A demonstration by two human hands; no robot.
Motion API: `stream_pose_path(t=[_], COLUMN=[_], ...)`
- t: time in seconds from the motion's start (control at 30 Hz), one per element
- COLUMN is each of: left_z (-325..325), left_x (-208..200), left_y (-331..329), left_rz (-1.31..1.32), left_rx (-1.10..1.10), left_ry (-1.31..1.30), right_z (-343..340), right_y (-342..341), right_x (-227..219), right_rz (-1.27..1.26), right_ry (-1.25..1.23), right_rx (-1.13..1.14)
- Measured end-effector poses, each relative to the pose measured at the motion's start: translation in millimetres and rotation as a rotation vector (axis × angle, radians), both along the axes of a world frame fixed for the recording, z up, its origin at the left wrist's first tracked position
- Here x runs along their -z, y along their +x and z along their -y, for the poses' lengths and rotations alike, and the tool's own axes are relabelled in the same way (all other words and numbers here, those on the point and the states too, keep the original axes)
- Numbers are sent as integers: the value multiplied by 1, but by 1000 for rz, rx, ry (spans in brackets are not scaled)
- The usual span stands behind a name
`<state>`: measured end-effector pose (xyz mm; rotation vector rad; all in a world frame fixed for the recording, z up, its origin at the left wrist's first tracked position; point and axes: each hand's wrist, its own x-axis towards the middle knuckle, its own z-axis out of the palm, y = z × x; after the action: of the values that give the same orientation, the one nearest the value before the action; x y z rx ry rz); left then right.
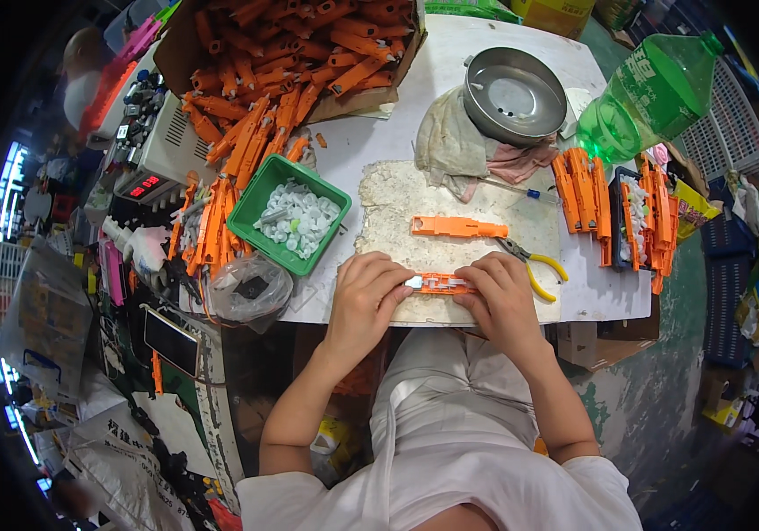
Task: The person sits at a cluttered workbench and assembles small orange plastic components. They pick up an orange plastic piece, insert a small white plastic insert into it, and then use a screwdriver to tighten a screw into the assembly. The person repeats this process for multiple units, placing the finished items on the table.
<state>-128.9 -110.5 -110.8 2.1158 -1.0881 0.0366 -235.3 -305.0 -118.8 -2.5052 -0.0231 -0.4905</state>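
We see a narrow orange plastic casing [437, 284] lying between our two hands, on the near edge of the worn work mat [397, 199] that covers the white tabletop [371, 142]. Its long axis runs from left to right, across our body, so each hand takes one end. The left hand [364, 296] is closed over the left end, where a small grey metal part shows at the fingertips. The right hand [503, 296] is closed over the right end, fingers curled on top. Both hands are equally near to it; neither has to reach.

The casing looks long, flat and thin, bright orange, with small slots along its upper face. We cannot tell if the metal part is already seated in it.

Just beyond it on the mat lies a second orange casing [455, 227], parallel to the first and apart from the hands. Pliers with yellow handles [534, 264] lie just beside the right hand. To the left stands a green tray of small white parts [295, 217], and behind it a cardboard box full of orange pieces [309, 44]. On the right are stacked orange casings [614, 208], a steel bowl [514, 96] on a rag, and a green bottle [654, 93].
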Motion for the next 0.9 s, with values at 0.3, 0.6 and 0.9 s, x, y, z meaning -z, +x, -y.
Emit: stream_pose_path(t=[0.3, 0.6, 0.9], left_z=[2, 2, -2], left_x=[15, 17, 26], left_y=[-15, -16, -21], left_rz=[41, 62, -83], left_rx=[-50, -85, -142], left_ry=[-103, -84, -153], right_z=[27, 34, 32], right_y=[20, 63, 45], right_x=[-14, -4, -30], right_rz=[3, 42, -55], right_ry=[5, -159, 146], right_rx=[41, -40, -143])
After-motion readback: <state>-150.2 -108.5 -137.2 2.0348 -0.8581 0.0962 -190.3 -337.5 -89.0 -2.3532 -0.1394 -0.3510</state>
